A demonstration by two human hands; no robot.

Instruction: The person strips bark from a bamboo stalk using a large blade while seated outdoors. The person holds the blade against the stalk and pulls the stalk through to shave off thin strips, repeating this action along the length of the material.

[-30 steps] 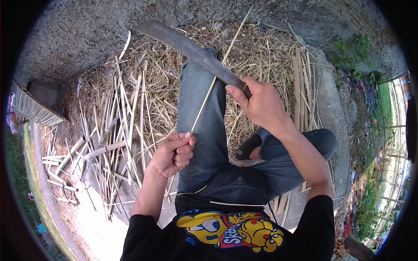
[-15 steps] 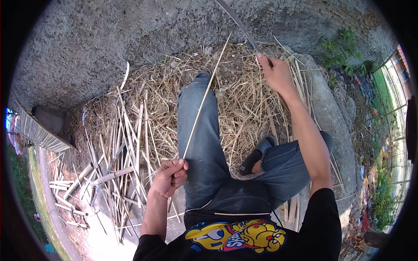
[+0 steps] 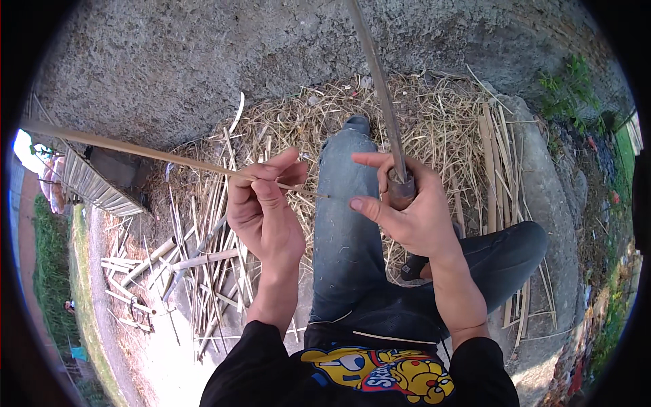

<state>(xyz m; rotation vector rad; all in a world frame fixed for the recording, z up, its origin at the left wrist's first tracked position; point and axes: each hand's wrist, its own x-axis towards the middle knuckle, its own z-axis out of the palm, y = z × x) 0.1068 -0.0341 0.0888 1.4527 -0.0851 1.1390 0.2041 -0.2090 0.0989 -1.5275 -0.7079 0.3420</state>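
Two hands: bamboo strip (image 3: 135,150), probably machete (image 3: 380,95).

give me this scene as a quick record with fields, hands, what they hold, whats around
setting: outdoors, person sitting on the ground, one leg in jeans stretched forward
left hand: pinches a thin bamboo strip that runs up and to the left
right hand: closed around the handle of a long knife, blade pointing up and away, thumb and forefinger stretched out
between hands: strip's near end sticks out toward the right hand, not touching it
around: pile of shavings under the leg, cut bamboo strips on the left, rough wall behind
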